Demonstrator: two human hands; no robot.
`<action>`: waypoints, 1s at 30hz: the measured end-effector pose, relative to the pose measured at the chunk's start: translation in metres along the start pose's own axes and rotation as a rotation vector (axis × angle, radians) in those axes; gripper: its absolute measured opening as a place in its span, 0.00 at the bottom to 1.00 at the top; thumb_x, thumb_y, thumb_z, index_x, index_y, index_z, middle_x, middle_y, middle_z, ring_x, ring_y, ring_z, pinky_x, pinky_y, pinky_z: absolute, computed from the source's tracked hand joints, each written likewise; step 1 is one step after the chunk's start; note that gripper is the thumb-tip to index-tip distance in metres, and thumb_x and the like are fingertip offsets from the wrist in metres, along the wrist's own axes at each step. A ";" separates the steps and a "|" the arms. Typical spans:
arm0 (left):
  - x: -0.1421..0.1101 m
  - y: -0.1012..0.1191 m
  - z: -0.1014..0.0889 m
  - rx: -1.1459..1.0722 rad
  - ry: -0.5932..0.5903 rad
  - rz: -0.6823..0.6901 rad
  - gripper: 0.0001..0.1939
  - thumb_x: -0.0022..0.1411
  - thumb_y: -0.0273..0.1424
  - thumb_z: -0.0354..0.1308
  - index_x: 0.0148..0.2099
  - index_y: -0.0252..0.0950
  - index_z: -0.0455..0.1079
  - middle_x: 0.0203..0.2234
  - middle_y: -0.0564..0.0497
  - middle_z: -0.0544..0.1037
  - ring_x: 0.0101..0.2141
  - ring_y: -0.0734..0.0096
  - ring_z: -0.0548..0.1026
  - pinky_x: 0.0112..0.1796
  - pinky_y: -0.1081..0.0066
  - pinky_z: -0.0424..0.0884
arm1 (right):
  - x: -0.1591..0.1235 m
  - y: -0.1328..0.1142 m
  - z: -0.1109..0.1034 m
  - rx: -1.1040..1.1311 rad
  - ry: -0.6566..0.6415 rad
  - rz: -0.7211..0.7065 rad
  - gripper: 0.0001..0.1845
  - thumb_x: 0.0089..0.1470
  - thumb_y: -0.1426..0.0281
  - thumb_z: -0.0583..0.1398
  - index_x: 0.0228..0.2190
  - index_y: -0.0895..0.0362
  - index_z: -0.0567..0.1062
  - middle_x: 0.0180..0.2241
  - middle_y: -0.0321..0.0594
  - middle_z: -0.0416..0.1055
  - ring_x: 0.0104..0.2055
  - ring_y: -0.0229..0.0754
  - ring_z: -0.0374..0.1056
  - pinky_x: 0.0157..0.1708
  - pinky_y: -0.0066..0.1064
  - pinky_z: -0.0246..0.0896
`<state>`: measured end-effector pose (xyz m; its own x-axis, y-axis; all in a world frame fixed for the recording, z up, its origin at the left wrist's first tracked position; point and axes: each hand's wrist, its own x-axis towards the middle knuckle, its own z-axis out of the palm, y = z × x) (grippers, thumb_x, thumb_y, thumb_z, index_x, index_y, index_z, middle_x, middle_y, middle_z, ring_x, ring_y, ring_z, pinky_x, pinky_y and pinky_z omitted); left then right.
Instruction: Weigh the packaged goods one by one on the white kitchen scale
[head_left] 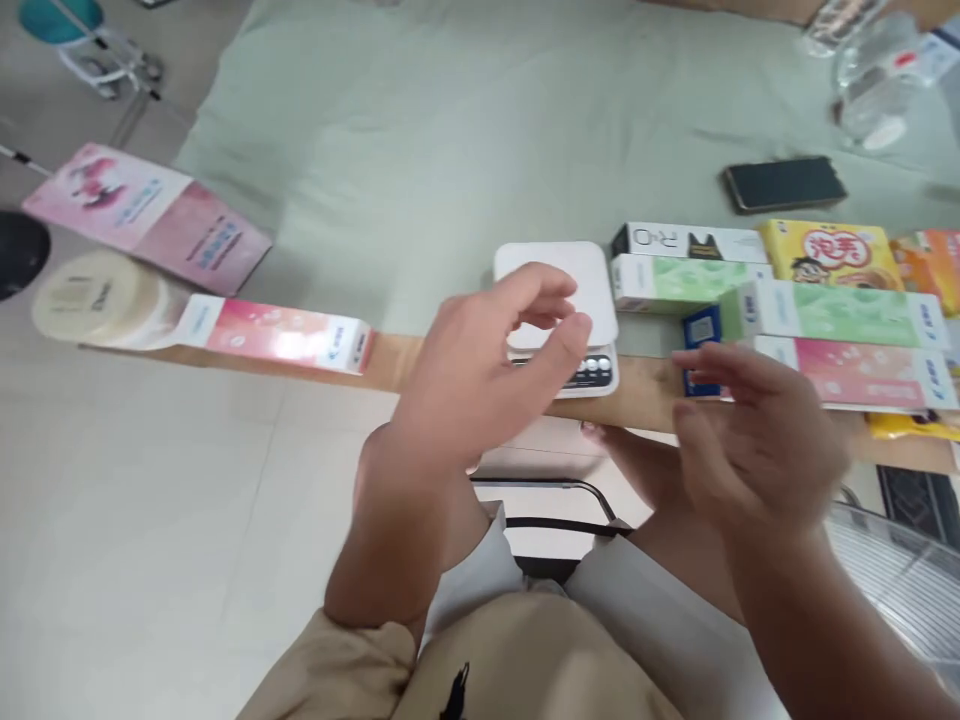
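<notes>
While our left hand (480, 365) hovers over the white scale (592, 285) at the centre of the frame, its thumb and fingers curve round nothing we can see, so that grip is released. Our right hand (765, 430), at right of centre, is likewise loosely spread and unladen; its fingertips come close to the small blue box (703, 332), though we cannot tell whether they touch it.

Cartons lie to both sides of the scale, none of them held. We judge this a pause between handlings, but cannot tell which are done with and which are left. A pink-and-white carton (277, 335) lies at middle left beside a tub (90, 298); green-and-white cartons (859, 310) are stacked at middle right.

The scale looks like smooth plastic with rounded corners, the cartons like crisp-edged printed card. The tub's round lid is creamy and matt, and pale green cloth (405, 160) creases softly across the wood-edged tabletop (394, 358).
</notes>
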<state>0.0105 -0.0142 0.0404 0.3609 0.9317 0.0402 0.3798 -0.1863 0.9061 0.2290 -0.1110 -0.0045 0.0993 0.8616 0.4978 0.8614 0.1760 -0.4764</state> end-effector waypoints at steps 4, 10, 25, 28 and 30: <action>-0.019 -0.026 -0.054 0.090 0.144 -0.176 0.10 0.68 0.41 0.60 0.46 0.43 0.76 0.44 0.51 0.85 0.49 0.58 0.83 0.49 0.59 0.82 | 0.040 -0.060 0.062 0.093 -0.254 -0.260 0.18 0.62 0.71 0.60 0.53 0.52 0.73 0.47 0.46 0.82 0.46 0.49 0.80 0.43 0.40 0.78; -0.030 -0.068 -0.100 0.039 0.310 -0.291 0.03 0.70 0.36 0.60 0.44 0.45 0.74 0.51 0.51 0.83 0.56 0.58 0.80 0.56 0.55 0.81 | 0.061 -0.125 0.166 0.217 -0.622 -0.322 0.24 0.65 0.62 0.59 0.59 0.58 0.68 0.56 0.55 0.76 0.56 0.57 0.74 0.44 0.46 0.74; -0.028 -0.096 -0.115 -0.144 0.644 -0.100 0.03 0.68 0.30 0.61 0.39 0.42 0.74 0.37 0.56 0.83 0.45 0.66 0.81 0.49 0.58 0.79 | 0.065 -0.134 0.181 0.143 -0.594 -0.304 0.24 0.61 0.68 0.61 0.59 0.52 0.70 0.57 0.47 0.76 0.55 0.52 0.74 0.49 0.42 0.74; -0.023 -0.088 -0.105 -0.070 0.864 0.037 0.10 0.68 0.24 0.57 0.36 0.42 0.74 0.32 0.57 0.79 0.41 0.68 0.79 0.50 0.58 0.78 | 0.063 -0.108 0.140 0.115 -0.468 -0.302 0.26 0.61 0.66 0.62 0.59 0.53 0.69 0.57 0.50 0.76 0.58 0.53 0.74 0.51 0.44 0.75; -0.018 -0.083 -0.096 0.004 0.963 0.078 0.12 0.67 0.20 0.55 0.39 0.42 0.75 0.36 0.56 0.79 0.46 0.68 0.79 0.54 0.58 0.76 | 0.061 -0.091 0.109 0.074 -0.381 -0.290 0.26 0.60 0.67 0.63 0.59 0.53 0.70 0.56 0.49 0.77 0.57 0.53 0.75 0.51 0.44 0.75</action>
<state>-0.1096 0.0142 0.0056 -0.4671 0.7726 0.4300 0.3878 -0.2580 0.8849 0.1022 -0.0222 -0.0100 -0.3409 0.8827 0.3234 0.7878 0.4560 -0.4141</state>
